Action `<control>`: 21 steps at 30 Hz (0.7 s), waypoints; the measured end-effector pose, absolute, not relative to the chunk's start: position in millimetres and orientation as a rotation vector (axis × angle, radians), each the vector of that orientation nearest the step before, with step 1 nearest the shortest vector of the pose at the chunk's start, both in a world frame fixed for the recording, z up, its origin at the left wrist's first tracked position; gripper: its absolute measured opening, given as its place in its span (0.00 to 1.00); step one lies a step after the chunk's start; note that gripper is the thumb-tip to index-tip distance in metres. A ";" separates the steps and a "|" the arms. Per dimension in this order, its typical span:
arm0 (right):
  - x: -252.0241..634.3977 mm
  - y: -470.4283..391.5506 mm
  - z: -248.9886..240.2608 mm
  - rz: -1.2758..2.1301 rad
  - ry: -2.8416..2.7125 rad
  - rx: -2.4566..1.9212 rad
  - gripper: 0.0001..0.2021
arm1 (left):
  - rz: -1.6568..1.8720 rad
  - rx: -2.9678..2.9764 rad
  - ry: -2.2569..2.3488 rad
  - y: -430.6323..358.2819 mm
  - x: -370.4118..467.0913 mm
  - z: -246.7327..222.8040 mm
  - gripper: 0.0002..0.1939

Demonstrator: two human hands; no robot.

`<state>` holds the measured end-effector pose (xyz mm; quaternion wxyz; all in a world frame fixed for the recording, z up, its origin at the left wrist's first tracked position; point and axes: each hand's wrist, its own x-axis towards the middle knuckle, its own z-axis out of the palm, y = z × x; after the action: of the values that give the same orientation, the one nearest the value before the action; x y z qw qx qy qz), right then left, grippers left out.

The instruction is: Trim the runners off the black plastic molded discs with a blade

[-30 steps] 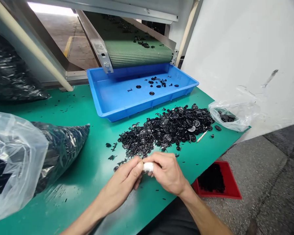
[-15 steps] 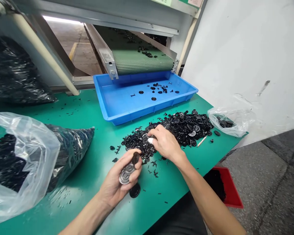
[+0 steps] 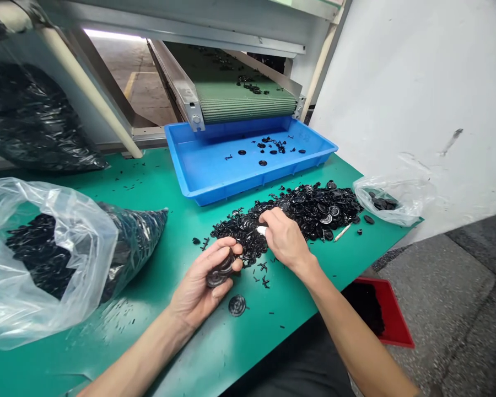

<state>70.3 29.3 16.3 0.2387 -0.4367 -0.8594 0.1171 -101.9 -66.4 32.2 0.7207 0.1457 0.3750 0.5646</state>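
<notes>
Several round black plastic discs [image 3: 219,273] rest in my left hand [image 3: 202,281], its fingers curled round them. My right hand [image 3: 284,237] is at the near side of a long pile of small black plastic parts [image 3: 314,207], thumb and fingers pinched together. Something white covers the thumb tip. Whatever is in that pinch is hidden by the fingers. A single ridged black disc [image 3: 237,305] lies on the green table [image 3: 268,342] below my left hand. Small branched black bits [image 3: 264,281] lie between my hands.
A blue tray [image 3: 231,190] holding scattered black parts stands under the end of a green conveyor belt [image 3: 243,107]. Clear bags of black parts stand at left [image 3: 95,264] and right [image 3: 413,204]. A red bin [image 3: 397,320] sits on the floor. A thin pale stick [image 3: 342,232] lies by the pile.
My left hand has turned, tilting the discs in it and curling its fingers further round them. My right hand stays pinched at the pile. The whole view has shifted slightly.
</notes>
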 end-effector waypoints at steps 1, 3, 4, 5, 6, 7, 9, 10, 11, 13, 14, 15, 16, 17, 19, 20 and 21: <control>71.9 29.2 16.1 0.324 -2.323 -1.194 0.16 | 1.204 0.371 0.850 -66.7 -102.6 34.1 0.08; 76.1 29.6 15.1 0.352 -2.262 -1.157 0.18 | 1.064 0.509 0.911 -68.9 -105.0 38.5 0.08; 78.7 30.0 14.3 0.384 -2.228 -1.128 0.19 | 0.973 0.610 0.961 -71.2 -106.8 40.8 0.08; 81.6 30.5 13.3 0.438 -2.183 -1.103 0.19 | 0.870 0.747 1.024 -74.8 -108.9 42.8 0.08; 84.5 30.9 12.1 0.520 -2.117 -1.089 0.18 | 0.773 0.923 1.098 -79.5 -111.2 44.2 0.08; 87.6 31.0 10.9 0.649 -2.022 -1.087 0.17 | 0.689 1.126 1.177 -85.4 -113.5 44.6 0.09; 93.1 29.8 8.1 0.968 -1.798 -1.093 0.15 | 0.552 1.544 1.312 -99.7 -117.1 41.5 0.10; 95.5 28.4 6.5 1.114 -1.701 -1.092 0.15 | 0.494 1.717 1.365 -107.2 -117.9 37.8 0.11; 97.4 26.6 4.8 1.229 -1.630 -1.086 0.15 | 0.437 1.846 1.415 -114.3 -118.0 32.9 0.12; 100.4 22.1 1.3 1.354 -1.566 -1.069 0.16 | 0.301 2.004 1.513 -125.2 -116.1 21.8 0.15; 101.5 19.7 -0.5 1.378 -1.552 -1.065 0.16 | 0.231 2.052 1.553 -128.5 -114.5 16.6 0.16; 102.4 17.5 -2.3 1.402 -1.532 -1.065 0.15 | 0.171 2.084 1.585 -130.3 -112.9 12.5 0.16; 103.4 15.4 -4.0 1.421 -1.514 -1.067 0.15 | 0.129 2.106 1.605 -130.8 -111.5 9.7 0.16; 104.4 13.4 -5.5 1.435 -1.499 -1.071 0.15 | 0.108 2.119 1.612 -130.4 -110.5 8.2 0.15; 106.9 9.8 -7.6 1.452 -1.479 -1.075 0.15 | 0.104 2.117 1.619 -128.8 -109.9 9.0 0.14; 108.5 8.1 -8.2 1.457 -1.473 -1.075 0.15 | 0.117 2.107 1.625 -128.2 -110.1 10.5 0.13; 110.3 6.4 -8.6 1.463 -1.470 -1.075 0.16 | 0.136 2.094 1.631 -128.1 -110.4 12.3 0.13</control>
<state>110.3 6.4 -8.6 0.3920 -0.4232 -0.5788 0.5764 -110.4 -128.1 12.3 0.2396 0.7649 0.5959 0.0495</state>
